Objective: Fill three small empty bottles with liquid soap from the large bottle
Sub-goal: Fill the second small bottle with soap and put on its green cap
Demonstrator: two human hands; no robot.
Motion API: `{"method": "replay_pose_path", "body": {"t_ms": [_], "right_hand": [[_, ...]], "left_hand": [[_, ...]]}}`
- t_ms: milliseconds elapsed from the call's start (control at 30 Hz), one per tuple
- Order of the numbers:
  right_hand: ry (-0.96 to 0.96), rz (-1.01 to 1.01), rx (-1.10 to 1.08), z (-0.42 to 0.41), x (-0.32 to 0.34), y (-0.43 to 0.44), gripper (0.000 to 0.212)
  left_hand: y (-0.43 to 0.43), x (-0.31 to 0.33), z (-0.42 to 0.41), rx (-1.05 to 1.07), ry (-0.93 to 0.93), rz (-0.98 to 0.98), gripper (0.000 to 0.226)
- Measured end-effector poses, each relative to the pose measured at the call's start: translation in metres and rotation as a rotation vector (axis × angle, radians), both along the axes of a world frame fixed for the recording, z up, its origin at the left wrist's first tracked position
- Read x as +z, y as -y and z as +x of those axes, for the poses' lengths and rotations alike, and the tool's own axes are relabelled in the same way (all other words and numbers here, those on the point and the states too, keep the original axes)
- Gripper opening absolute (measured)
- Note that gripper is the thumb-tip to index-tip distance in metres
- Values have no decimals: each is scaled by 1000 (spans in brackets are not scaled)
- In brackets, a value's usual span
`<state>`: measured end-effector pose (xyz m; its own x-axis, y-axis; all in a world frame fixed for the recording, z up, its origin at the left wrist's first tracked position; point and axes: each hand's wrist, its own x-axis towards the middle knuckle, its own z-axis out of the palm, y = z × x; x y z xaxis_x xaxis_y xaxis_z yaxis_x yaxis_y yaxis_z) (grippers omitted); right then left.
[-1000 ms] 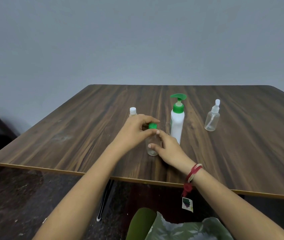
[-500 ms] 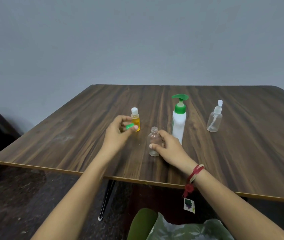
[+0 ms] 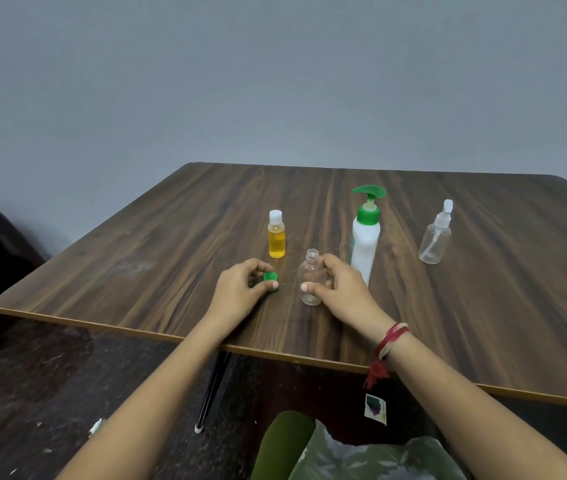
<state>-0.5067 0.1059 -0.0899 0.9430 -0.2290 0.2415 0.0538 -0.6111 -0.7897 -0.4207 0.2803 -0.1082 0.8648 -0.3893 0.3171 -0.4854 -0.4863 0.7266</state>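
So the left hand point(image 3: 240, 292) is coming down from up beside the yellow bottle point(image 3: 276, 242) and is bringing the green cap point(image 3: 270, 276) to the table point(image 3: 136, 271), just left of the small clear bottle point(image 3: 310, 271). It's still pinching the cap between thumb and fingers, and I can't quite tell if the cap is sitting on the wood yet. The right hand point(image 3: 344, 289) isn't budging. It's wrapping fingers and thumb round the clear bottle, keeping it upright near the front edge, about mid-table.

Looks to me like the uncapping step is wrapping up: cap off, mouth open, nothing poured. Next I'm guessing the cap needs letting go. Then the big white pump bottle point(image 3: 365, 244), standing just right of and behind the right hand, needs its spout lined up over that narrow neck, which is going to take steady aiming.

The clear bottle is looking empty and see-through, with round shoulders and a threaded neck. The yellow one further back is already looking full, white cap on. The spray bottle point(image 3: 434, 240) off to the right is looking empty, top still on.
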Motion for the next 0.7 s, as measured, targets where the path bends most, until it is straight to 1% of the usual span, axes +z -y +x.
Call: {"method": "replay_pose_path", "body": {"t_ms": [67, 133, 233, 267, 333, 400, 467, 567, 667, 700], "right_hand": [[2, -11, -4, -1, 0, -1, 21], [-2, -10, -4, -2, 1, -2, 21], [-5, 13, -2, -4, 2, -2, 24], [-9, 34, -1, -5, 3, -2, 27], [-18, 82, -2, -8, 6, -3, 34], [-12, 108, -1, -9, 7, -3, 37], [-5, 123, 8, -10, 6, -2, 37], [-24, 142, 7, -16, 4, 1, 44], [-60, 110, -67, -30, 6, 3, 64], [-63, 81, -103, -35, 8, 4, 67]], "left_hand": [[1, -1, 0, 5, 10, 19, 26], [0, -1, 0, 0, 0, 24, 33], [-1, -1, -2, 28, 37, 50, 60], [-1, 2, -4, 48, 73, 31, 68], [1, 9, -13, 53, 159, -46, 75], [7, 14, -24, -1, 202, -72, 81], [18, 16, -32, -67, 203, -45, 86], [36, 16, -34, -96, 188, -13, 77], [46, 16, -29, -80, 179, -18, 50], [48, 15, -28, -77, 179, -32, 42]]}}
